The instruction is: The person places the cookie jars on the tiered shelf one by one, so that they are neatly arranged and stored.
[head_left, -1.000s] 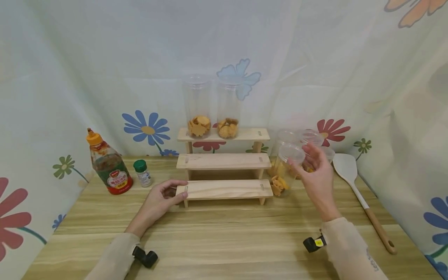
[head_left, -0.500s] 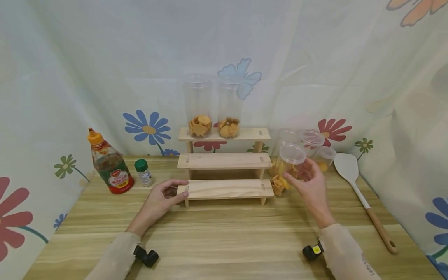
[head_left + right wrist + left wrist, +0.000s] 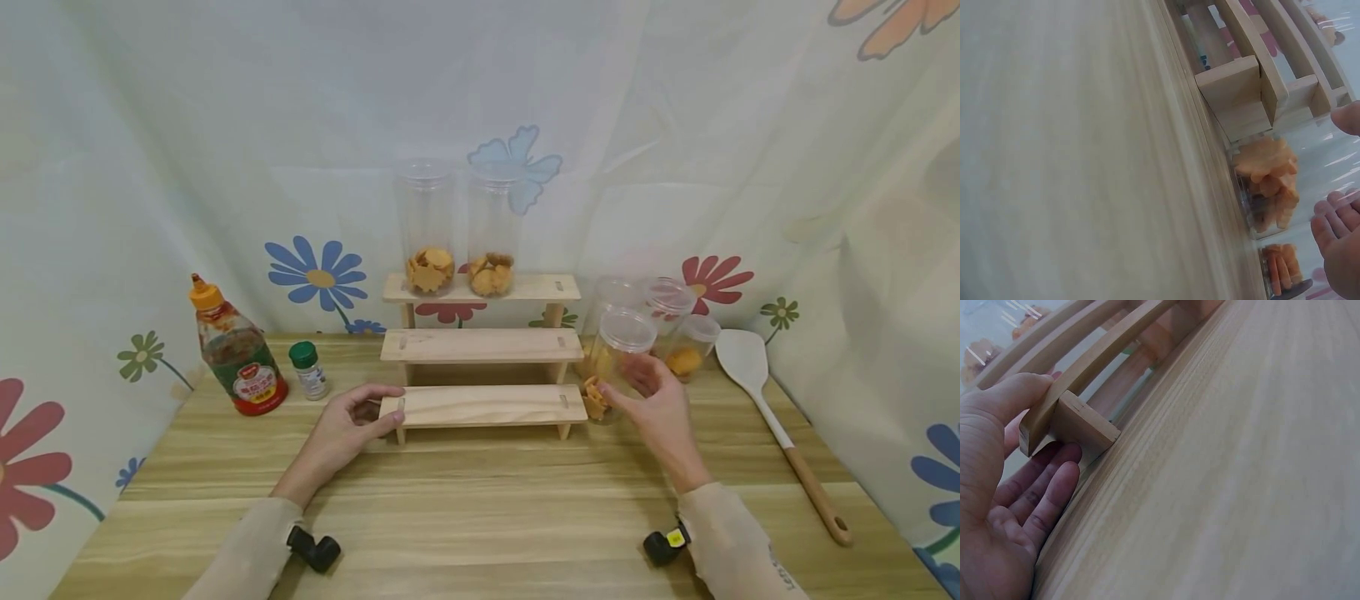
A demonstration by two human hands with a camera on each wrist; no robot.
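Note:
A three-step wooden display rack (image 3: pixel 483 406) stands on the table. My left hand (image 3: pixel 347 425) holds the left end of its lowest step, thumb on top and fingers underneath, as the left wrist view (image 3: pixel 1016 462) confirms. At the rack's right side, my right hand (image 3: pixel 656 408) has thumb and fingers round the lower part of a clear lidded jar (image 3: pixel 628 332) with orange snacks in its bottom. The jar stands upright on the table. In the right wrist view, the thumb and fingertips (image 3: pixel 1329 219) lie on opposite sides of the jar.
Two tall snack jars (image 3: pixel 427 225) stand on the top step. Behind my right hand are more clear jars, including a shorter one (image 3: pixel 692 346). A white spatula (image 3: pixel 750 367) lies at right. A sauce bottle (image 3: pixel 243 358) and green-capped shaker (image 3: pixel 307 371) stand at left.
My right hand has moved down and left, from beside the jar's lid to round its lower part. The left hand keeps its hold on the rack, which has not moved.

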